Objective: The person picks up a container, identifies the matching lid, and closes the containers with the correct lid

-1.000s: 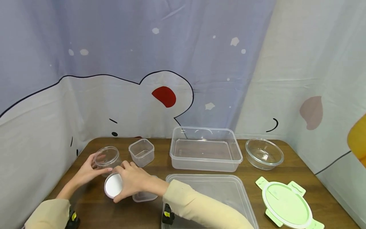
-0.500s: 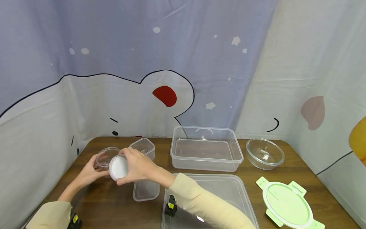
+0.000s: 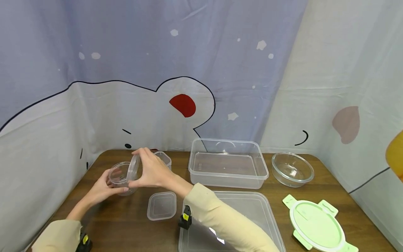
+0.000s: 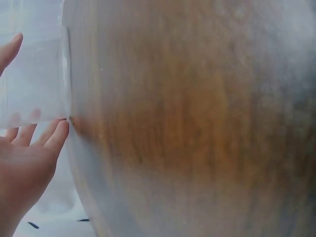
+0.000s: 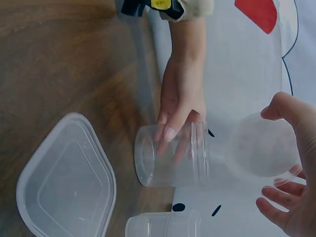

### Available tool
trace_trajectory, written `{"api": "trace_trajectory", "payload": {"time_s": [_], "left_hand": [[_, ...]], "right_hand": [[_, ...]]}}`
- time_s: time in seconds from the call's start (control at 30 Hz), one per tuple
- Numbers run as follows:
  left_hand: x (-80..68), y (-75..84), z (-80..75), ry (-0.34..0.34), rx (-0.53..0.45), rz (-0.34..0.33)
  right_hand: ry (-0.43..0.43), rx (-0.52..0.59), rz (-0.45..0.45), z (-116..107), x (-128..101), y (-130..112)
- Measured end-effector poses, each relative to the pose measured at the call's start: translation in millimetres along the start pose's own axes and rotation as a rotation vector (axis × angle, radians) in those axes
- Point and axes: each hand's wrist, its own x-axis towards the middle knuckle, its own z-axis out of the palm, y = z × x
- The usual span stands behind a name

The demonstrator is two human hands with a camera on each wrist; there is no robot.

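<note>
Now the right hand (image 3: 151,171) has lifted the round white lid (image 3: 133,168) off the table, holding it edge-on above the clear round jar (image 3: 121,176) gripped by the left hand (image 3: 100,190) at lower left, so capping looks close.

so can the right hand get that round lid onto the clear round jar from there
Probably yes: the right hand holds the round translucent lid tilted just above the clear round plastic jar, whose mouth looks uncovered, while the left hand grips its side.
</note>
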Motion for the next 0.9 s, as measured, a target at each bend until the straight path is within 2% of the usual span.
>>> {"api": "trace_trajectory", "payload": {"time_s": [0.13, 0.27, 0.47, 0.7, 0.9], "left_hand": [[-0.7, 3.4, 1.5, -0.028, -0.029, -0.011], [-0.7, 5.9, 2.8, -0.049, -0.047, -0.043], [0.0, 6.1, 5.2, -0.067, -0.058, -0.026], [-1.8, 6.7, 5.8, -0.091, -0.114, 0.015], [-3.6, 5.8, 4.4, -0.100, -0.096, -0.001]], "right_hand": [[0.016, -0.005, 0.010, 1, 3, 2], [0.030, 0.057, 0.049, 2, 4, 3], [0.035, 0.149, 0.104, 9, 5, 5], [-0.023, 0.135, 0.161, 22, 6, 7], [-0.031, 0.158, 0.209, 33, 9, 5]]}}
